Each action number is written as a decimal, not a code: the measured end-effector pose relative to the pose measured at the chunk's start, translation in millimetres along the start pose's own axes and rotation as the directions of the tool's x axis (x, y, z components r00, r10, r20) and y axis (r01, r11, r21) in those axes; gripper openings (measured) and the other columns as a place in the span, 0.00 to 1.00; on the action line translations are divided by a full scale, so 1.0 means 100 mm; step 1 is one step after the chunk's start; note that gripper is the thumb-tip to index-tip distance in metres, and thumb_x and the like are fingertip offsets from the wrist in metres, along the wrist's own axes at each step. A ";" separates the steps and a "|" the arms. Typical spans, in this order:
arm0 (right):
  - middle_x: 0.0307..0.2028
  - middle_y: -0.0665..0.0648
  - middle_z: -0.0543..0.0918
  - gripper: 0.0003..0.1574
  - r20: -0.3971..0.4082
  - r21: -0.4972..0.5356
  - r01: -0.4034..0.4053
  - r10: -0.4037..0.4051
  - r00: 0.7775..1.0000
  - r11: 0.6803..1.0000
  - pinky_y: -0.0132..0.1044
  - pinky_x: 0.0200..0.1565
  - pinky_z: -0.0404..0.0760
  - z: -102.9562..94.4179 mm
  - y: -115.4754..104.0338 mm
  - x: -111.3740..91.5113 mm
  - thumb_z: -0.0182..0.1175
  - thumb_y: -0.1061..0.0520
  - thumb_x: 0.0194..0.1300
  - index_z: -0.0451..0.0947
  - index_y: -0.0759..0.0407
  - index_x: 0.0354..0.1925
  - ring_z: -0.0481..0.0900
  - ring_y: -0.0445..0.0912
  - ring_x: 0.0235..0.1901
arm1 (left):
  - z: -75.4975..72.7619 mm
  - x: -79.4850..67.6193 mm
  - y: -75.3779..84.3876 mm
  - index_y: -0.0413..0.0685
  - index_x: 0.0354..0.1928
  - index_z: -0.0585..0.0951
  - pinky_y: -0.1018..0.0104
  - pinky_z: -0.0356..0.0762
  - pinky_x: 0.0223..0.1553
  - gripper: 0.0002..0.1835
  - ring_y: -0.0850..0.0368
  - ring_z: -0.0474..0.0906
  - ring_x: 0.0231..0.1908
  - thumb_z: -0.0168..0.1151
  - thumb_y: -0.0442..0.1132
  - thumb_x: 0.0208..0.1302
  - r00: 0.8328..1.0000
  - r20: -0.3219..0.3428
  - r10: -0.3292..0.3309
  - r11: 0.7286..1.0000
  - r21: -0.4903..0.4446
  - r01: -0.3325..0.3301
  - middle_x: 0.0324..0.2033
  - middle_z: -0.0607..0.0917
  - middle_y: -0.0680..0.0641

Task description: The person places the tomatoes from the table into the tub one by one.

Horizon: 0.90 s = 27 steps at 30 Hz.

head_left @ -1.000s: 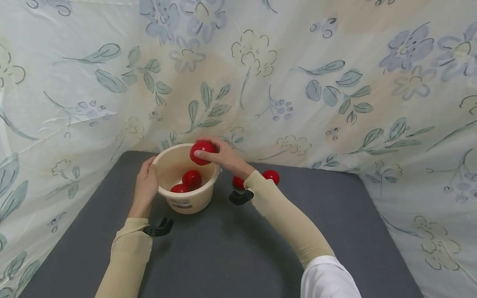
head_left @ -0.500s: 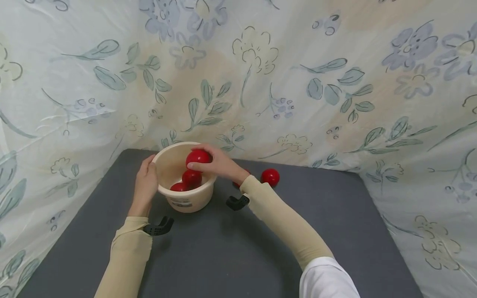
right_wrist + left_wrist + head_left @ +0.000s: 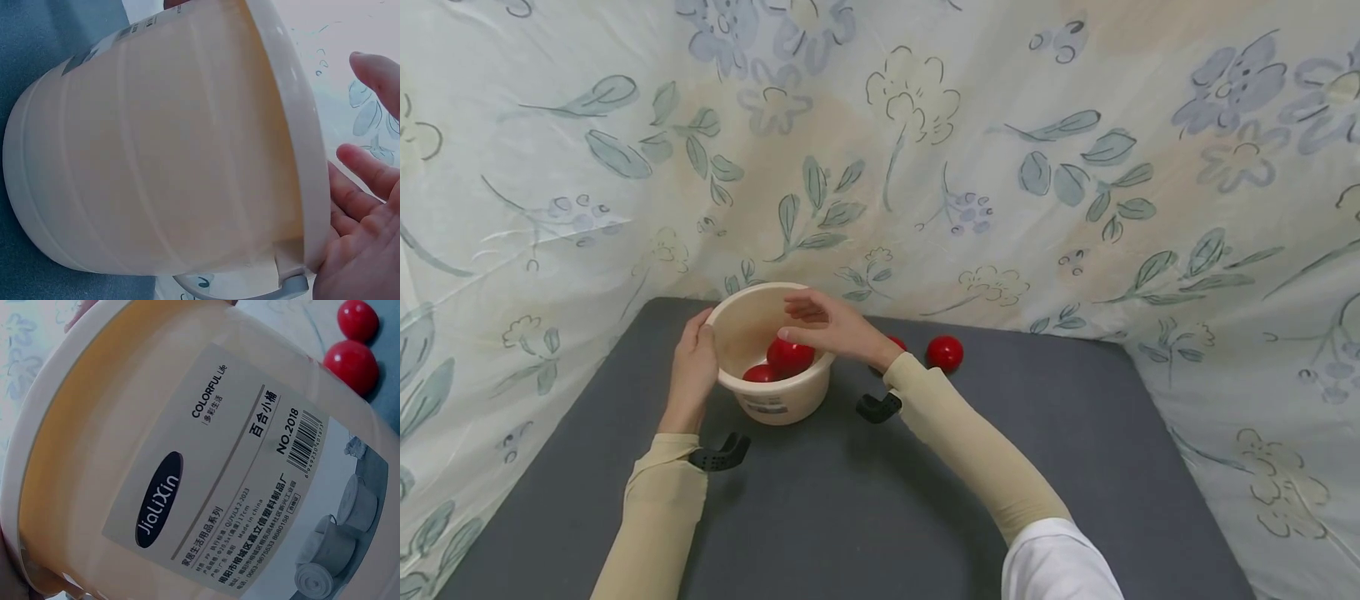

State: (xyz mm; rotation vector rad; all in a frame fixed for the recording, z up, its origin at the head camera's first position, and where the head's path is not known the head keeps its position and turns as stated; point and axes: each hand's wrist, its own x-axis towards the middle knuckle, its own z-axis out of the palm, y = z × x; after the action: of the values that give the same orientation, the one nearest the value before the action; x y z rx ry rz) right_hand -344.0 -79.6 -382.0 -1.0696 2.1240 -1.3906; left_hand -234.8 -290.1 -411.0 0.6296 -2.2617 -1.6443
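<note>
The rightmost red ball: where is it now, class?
In the head view, the rightmost ball sits on the table, right of the bucket, beside a partly hidden ball.

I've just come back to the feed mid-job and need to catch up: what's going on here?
A person's left grip holds the rim of a cream plastic bucket, with at least two red balls visible inside. The right grip is open over the bucket, holding nothing; whether it touches the ball below is hard to tell. Two more balls lie on the dark gray table to the right, one partly hidden behind the right wrist.
</note>
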 end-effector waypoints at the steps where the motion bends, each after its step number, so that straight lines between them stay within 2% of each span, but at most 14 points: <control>1: 0.67 0.56 0.76 0.41 -0.001 0.004 0.000 0.000 1.000 1.000 0.46 0.67 0.75 -0.01 -0.01 0.00 0.66 0.44 0.66 0.66 0.52 0.72 0.74 0.53 0.67 | 0.00 0.00 0.01 0.54 0.80 0.55 0.34 0.59 0.72 0.30 0.38 0.61 0.74 0.29 0.52 0.81 1.000 0.001 0.003 1.000 -0.001 -0.003 0.78 0.61 0.42; 8: 0.64 0.57 0.80 0.35 0.074 -0.010 -0.010 0.011 0.997 1.000 0.40 0.60 0.80 -0.06 -0.08 0.02 0.66 0.44 0.67 0.72 0.52 0.68 0.79 0.44 0.60 | -0.01 0.01 0.02 0.55 0.80 0.56 0.34 0.60 0.72 0.30 0.38 0.61 0.75 0.29 0.52 0.81 1.000 -0.007 -0.030 1.000 -0.007 0.030 0.78 0.61 0.43; 13: 0.61 0.47 0.81 0.32 0.116 -0.022 -0.061 0.063 0.991 0.998 0.41 0.60 0.80 -0.12 -0.20 0.00 0.62 0.41 0.68 0.74 0.47 0.67 0.77 0.40 0.58 | -0.01 -0.02 0.01 0.54 0.80 0.56 0.34 0.61 0.72 0.30 0.38 0.61 0.74 0.29 0.53 0.81 1.000 -0.003 -0.025 1.000 -0.004 0.025 0.77 0.62 0.42; 15: 0.62 0.46 0.81 0.31 0.117 -0.017 -0.050 0.051 0.992 0.999 0.42 0.62 0.79 -0.17 -0.27 -0.02 0.61 0.41 0.68 0.75 0.46 0.66 0.77 0.40 0.60 | 0.00 -0.01 0.02 0.53 0.80 0.56 0.34 0.61 0.72 0.30 0.37 0.61 0.74 0.28 0.52 0.81 1.000 -0.001 -0.017 1.000 -0.004 0.017 0.77 0.62 0.41; 21: 0.62 0.49 0.82 0.27 0.045 0.021 0.050 -0.051 0.998 0.999 0.42 0.63 0.79 -0.37 -0.47 -0.10 0.60 0.45 0.70 0.77 0.48 0.65 0.78 0.41 0.62 | 0.02 0.00 0.01 0.53 0.80 0.56 0.34 0.61 0.72 0.30 0.37 0.62 0.74 0.29 0.52 0.81 1.000 -0.003 -0.016 1.000 -0.004 0.016 0.77 0.62 0.41; 27: 0.62 0.51 0.82 0.26 -0.060 0.053 0.110 -0.107 0.992 0.993 0.46 0.65 0.77 -0.70 -0.52 -0.25 0.58 0.47 0.73 0.76 0.51 0.65 0.79 0.43 0.62 | 0.01 -0.01 0.03 0.56 0.80 0.55 0.34 0.61 0.71 0.30 0.38 0.61 0.75 0.29 0.53 0.81 0.999 -0.013 -0.047 0.999 0.006 0.047 0.78 0.61 0.42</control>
State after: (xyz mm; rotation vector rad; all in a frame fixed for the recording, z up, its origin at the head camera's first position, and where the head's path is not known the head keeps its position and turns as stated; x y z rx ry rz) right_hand -355.0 -29.7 -307.1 -1.1512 2.0808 -1.5391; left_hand -234.9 -287.6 -408.6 0.6977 -2.2605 -1.6503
